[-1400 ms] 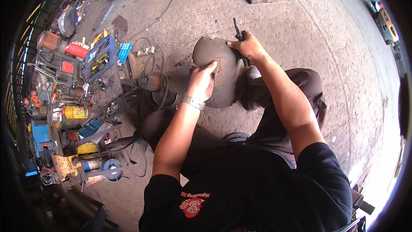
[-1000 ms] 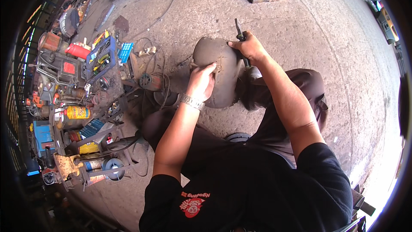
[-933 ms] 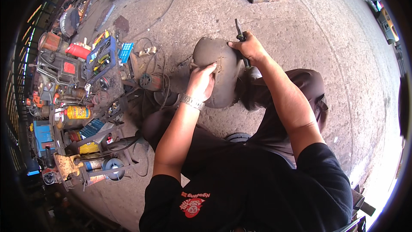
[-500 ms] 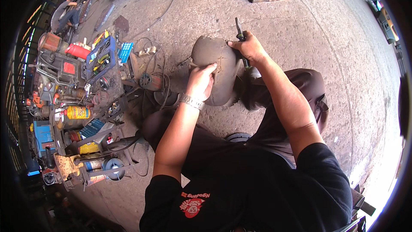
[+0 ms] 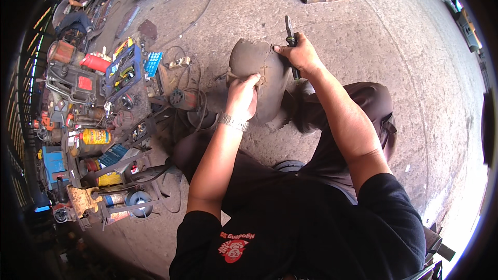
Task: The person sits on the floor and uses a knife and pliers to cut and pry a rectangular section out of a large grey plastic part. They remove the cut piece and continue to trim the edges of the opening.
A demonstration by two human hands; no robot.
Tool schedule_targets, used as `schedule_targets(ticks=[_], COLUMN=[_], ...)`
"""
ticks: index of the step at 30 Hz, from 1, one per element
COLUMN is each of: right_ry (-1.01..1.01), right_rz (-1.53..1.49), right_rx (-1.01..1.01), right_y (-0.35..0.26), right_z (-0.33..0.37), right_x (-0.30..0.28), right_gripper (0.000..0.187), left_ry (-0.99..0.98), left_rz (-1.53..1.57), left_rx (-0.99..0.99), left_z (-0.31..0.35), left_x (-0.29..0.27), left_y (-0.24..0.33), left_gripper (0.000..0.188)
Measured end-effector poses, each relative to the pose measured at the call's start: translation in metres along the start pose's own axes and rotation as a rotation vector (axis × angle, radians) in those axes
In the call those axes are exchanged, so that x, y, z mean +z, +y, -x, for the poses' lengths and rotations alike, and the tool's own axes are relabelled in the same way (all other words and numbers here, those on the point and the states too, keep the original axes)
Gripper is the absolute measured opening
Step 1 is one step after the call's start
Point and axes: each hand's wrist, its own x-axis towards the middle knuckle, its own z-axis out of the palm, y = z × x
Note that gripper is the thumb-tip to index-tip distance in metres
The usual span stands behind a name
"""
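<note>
Cable (image 5: 199, 89) loops near the sheet (image 5: 257, 61) and could snag it if it swings left. The left hand (image 5: 242, 98) grips the sheet's left side, thumb on top, fingers hidden; a slip toward the ragged rim could cut bare skin. Between the hands, the curved sheet could tip if either side loses support; whether it rests on the floor (image 5: 342, 46), I cannot tell. The right hand (image 5: 303, 58) is curled round the tool (image 5: 289, 30), thumb touching the sheet's edge, so a sudden twist could pinch it.
</note>
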Motion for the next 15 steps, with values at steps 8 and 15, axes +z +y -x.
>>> schedule_targets(ticks=[8, 15], right_ry=[-0.008, 0.041], right_rz=[0.04, 0.037], right_rx=[0.024, 0.046], right_y=[-0.005, -0.011], right_z=[0.002, 0.006], right_x=[0.006, 0.004], right_gripper=[0.085, 0.083], left_ry=[0.134, 0.044], left_rz=[-0.128, -0.103], left_rx=[0.1, 0.089], left_z=[-0.003, 0.005], left_x=[0.002, 0.014], left_y=[-0.004, 0.009], left_gripper=[0.018, 0.022])
